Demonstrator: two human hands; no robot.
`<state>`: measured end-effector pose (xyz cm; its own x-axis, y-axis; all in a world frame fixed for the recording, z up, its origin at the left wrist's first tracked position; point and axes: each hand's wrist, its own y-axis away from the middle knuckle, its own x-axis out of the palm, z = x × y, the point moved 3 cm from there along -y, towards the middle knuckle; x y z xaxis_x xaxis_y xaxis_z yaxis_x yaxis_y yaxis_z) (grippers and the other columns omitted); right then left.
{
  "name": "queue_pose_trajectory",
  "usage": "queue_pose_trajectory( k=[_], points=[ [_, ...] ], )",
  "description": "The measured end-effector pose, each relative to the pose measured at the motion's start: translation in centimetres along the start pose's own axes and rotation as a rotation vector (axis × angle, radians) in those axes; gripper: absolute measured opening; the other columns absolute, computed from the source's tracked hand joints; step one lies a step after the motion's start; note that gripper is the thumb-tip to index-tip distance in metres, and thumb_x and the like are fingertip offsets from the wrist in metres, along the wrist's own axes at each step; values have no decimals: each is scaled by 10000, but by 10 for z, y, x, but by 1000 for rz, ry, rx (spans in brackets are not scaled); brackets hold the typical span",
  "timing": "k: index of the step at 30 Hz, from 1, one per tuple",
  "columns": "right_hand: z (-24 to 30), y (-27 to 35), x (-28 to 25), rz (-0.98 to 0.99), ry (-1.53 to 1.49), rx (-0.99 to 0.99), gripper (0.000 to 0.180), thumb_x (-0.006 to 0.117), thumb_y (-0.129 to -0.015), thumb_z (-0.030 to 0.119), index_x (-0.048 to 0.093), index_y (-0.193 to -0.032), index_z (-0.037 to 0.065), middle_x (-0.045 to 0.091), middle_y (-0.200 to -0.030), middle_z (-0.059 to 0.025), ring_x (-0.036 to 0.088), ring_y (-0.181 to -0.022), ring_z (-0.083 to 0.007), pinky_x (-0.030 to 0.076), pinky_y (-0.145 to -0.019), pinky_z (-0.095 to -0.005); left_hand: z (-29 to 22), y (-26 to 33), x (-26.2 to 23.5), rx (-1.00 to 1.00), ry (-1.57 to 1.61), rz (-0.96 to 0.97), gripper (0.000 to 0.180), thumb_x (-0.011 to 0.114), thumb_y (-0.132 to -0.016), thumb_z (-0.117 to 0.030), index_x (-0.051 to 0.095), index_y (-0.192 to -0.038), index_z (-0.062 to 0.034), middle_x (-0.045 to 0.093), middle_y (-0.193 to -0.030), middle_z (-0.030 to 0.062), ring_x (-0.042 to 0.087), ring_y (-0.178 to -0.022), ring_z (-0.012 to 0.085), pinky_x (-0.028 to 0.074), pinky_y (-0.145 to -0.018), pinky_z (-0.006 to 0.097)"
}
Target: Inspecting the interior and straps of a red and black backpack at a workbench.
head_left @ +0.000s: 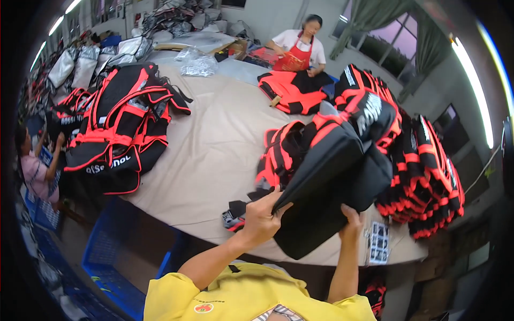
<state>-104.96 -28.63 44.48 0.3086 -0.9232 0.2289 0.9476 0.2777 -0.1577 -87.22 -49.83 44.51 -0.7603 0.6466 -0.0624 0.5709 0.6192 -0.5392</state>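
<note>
Both my hands hold up a black and red backpack [321, 198] over the near edge of the table, its flat black panel facing me and tilted. My left hand [263, 216] pinches the panel's left edge. At the lower right edge, my right hand [351, 220] grips the fabric, its fingertips partly hidden behind the bag. Black and red straps [279, 155] show behind the panel's left side. Just beside my left hand, a dark strap end with a grey piece [233, 219] rests on the cloth.
Black and red backpacks lie in a pile [120, 128] on the left and a stack [428, 171] on the right of the cloth-covered table [193, 155]. Across it, a person in a red apron [297, 51] handles another bag [294, 88]. A blue crate [126, 251] stands lower left; another person [40, 166] is beyond.
</note>
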Motion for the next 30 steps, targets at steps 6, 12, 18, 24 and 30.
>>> queue_pose_trajectory(
  k=[6, 12, 18, 24, 30],
  points=[
    [116, 7, 130, 742, 943, -178, 485, 734, -866, 143, 640, -1305, -41, 753, -1105, -168, 734, -957, -275, 571, -898, -368, 65, 105, 34, -355, 261, -149, 275, 754, -997, -160, 714, -1230, -21, 763, -974, 165, 730, -830, 193, 567, -775, 347],
    [-65, 64, 170, 1061, 1382, -385, 760, 780, -850, 252, 493, -1467, -84, 577, -1463, -300, 574, -1367, -410, 459, -1151, -477, 146, 208, 23, -1088, 364, 55, 320, 678, -1048, -254, 711, -1222, 13, 766, -1066, 123, 713, -893, 166, 550, -794, 331],
    [-197, 112, 91, 1192, 1280, -476, 956, 863, -827, 289, 367, -1568, -57, 444, -1568, -304, 405, -1475, -480, 331, -1239, -520, 157, 239, -50, -869, -197, 92, 291, 727, -944, -225, 707, -1159, -29, 757, -999, 199, 731, -957, 389, 565, -881, 465],
    [-99, 93, -11, 877, 1604, -330, 1085, 938, -724, 337, 372, -1580, -14, 413, -1580, -279, 371, -1487, -487, 307, -1233, -567, 129, 168, -126, -230, -938, 2, 767, 842, -778, -114, 511, -1466, -48, 500, -1475, 232, 522, -1313, 440, 433, -1098, 519],
    [-117, 51, -88, 758, 1354, -487, 766, 854, -761, 110, 527, -1448, 18, 625, -1363, -226, 576, -1318, -415, 398, -1161, -574, 143, 56, -108, 197, -771, 495, 727, 905, -683, -163, 606, -1341, -84, 610, -1396, 163, 566, -1335, 360, 430, -1130, 513]
  ],
)
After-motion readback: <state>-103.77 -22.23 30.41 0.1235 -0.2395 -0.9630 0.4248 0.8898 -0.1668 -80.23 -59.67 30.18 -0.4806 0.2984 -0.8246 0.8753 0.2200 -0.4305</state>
